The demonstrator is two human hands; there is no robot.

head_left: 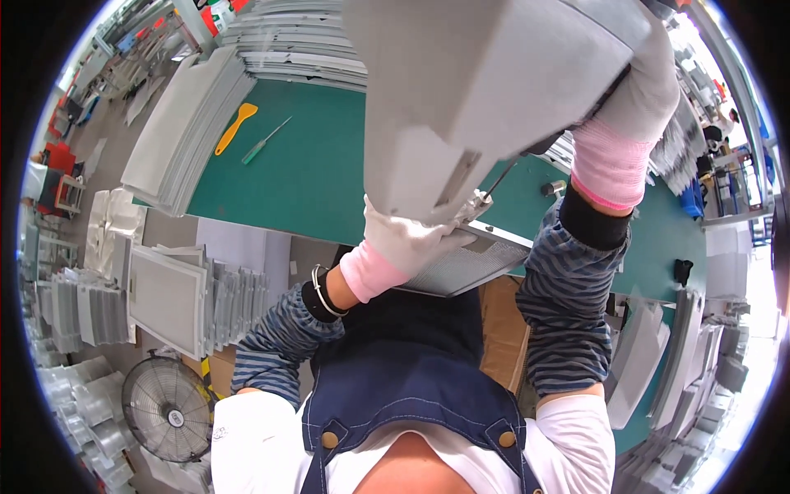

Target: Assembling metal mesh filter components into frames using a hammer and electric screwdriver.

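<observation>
A large, smooth grey housing with a slot looms close in front and hides much of the bench. My left hand, in a white glove with a pink cuff, is closed on the upper edge of a metal-framed mesh panel, tilted against the bench's front edge; the fingertips are partly hidden. My right hand, gloved alike, is raised at the upper right, wrapped round a dark-bodied tool mostly behind the grey housing. From there a thin dark shaft slants down to the panel's edge beside my left fingers.
On the green bench lie a yellow scraper and a green-handled screwdriver. Stacked grey panels stand at its left, more at the back. Framed panels and a floor fan are lower left.
</observation>
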